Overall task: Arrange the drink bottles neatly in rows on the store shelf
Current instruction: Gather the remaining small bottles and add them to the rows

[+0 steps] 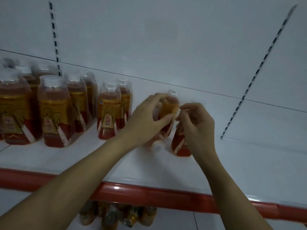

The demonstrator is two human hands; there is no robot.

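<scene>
The left hand (146, 117) curls its fingers and thumb round an upright bottle (169, 110), thumb across the gold label, the white cap showing above the fingertips. Just to its right the right hand (196, 127) has its fingers bent over the top of a second bottle (180, 143); its red base shows below the palm, but the neck is hidden, so I cannot tell whether the hand truly grips it or only rests there. Between and below the two hands a third bottle (157, 146) seems to lie on its side, its cap towards the camera, though blur makes this uncertain. All three sit on the white shelf (249, 171), well right of the standing rows (66, 105), which run front to back in pairs at the left. The nearest pair (113, 112) stands just left of the left wrist. So the move, as I judge it, goes leftward: the held bottle's long axis is already vertical and it needs only sliding across to sit beside that pair, and the left hand is the nearer one for it. Cans (119, 216) show dimly on the level below the red shelf edge (149, 195).
</scene>
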